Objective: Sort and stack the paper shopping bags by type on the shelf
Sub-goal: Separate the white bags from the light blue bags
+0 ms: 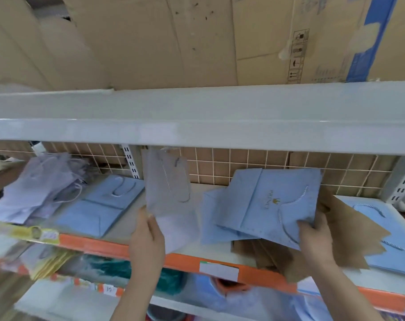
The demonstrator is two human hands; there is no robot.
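Bags — grey bag [171,200] in left hand [148,237], blue bag [273,205] in right hand [317,237].

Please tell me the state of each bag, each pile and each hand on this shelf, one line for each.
left hand: holds the pale grey bag by its lower edge
pale grey bag: flat, lifted, tilted
right hand: grips the light blue bags
light blue bags: flat, lifted above the shelf
brown bags: flat, lying under the blue ones
lilac bag pile: untidy
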